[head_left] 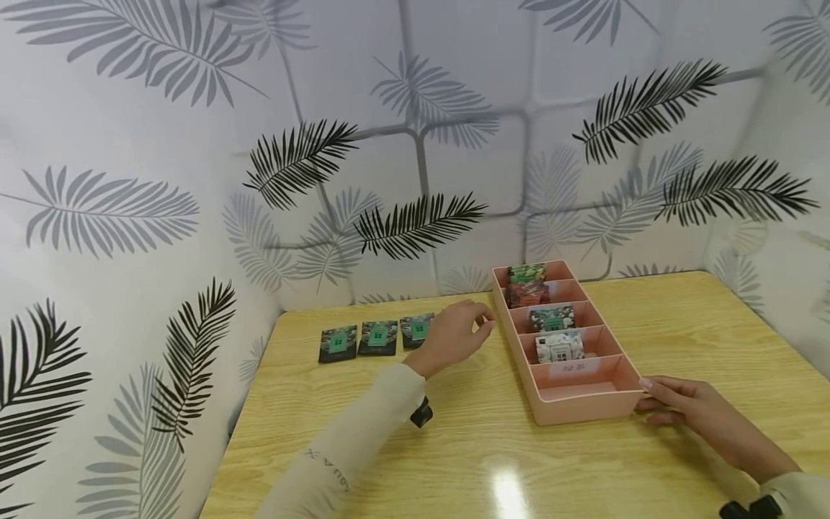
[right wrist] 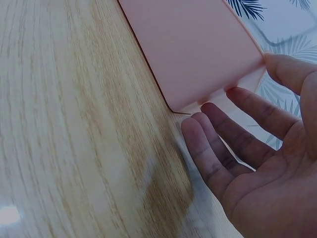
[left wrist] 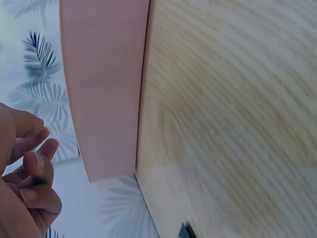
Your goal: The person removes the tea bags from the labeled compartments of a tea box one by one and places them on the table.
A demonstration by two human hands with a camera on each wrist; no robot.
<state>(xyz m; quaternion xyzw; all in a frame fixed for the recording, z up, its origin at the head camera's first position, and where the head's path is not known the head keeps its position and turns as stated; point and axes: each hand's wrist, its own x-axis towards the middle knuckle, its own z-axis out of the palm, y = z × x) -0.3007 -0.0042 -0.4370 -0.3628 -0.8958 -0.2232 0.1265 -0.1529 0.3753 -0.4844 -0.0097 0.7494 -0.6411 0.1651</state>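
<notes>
A long pink divided box [head_left: 586, 409] stands on the table, with packets in several compartments and a bare nearest one. My right hand [head_left: 703, 418] is at its near right corner. In the right wrist view the thumb lies at the rim, and the loosely extended fingers [right wrist: 245, 148] rest their tips against the side wall. My left hand [head_left: 452, 333] hovers left of the box, fingers loosely bent with nothing between them. Left of that hand lie dark packets with green labels [head_left: 338, 344], in a row; the hand and wrist partly cover the rightmost packet [head_left: 415, 330].
Inside the box are a green packet [head_left: 527, 273], a red packet [head_left: 527, 294], a dark green packet [head_left: 552, 318] and a white packet [head_left: 560, 347]. The wooden table [head_left: 480, 447] meets a leaf-patterned wall covering [head_left: 454, 173] behind and at the sides.
</notes>
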